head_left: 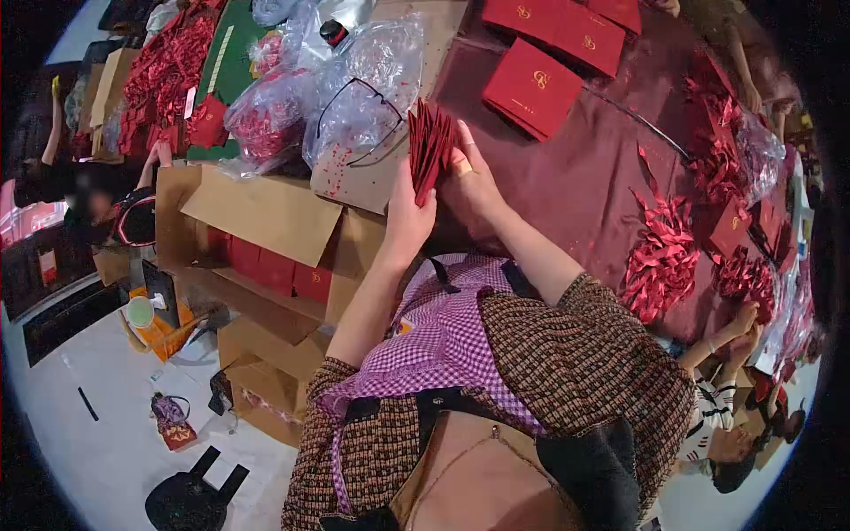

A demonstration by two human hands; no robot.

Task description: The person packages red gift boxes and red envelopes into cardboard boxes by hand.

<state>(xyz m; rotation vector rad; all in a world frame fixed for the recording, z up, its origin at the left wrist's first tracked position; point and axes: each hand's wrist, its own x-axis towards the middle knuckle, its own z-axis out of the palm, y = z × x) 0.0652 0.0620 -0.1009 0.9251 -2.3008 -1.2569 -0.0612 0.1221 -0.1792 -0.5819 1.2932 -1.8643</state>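
My left hand [409,219] is closed around the lower end of a stack of thin red envelopes [430,146], held upright with the edges fanned toward me. Against the right side of the same stack, my right hand [475,184] presses with its fingers, partly hidden behind it. A yellowish band shows on one finger of that hand. To the right of my hands lies a pile of red envelopes [533,88] with gold lettering. Close by on the left, black-framed glasses [374,99] rest on clear plastic bags [381,57].
An open cardboard box [266,199] holding red packets [261,264] stands at left below the table edge. Red ribbon heaps [662,257] lie on the dark red tablecloth [567,190]. Other people work at both sides. A black stool [188,500] stands on the floor.
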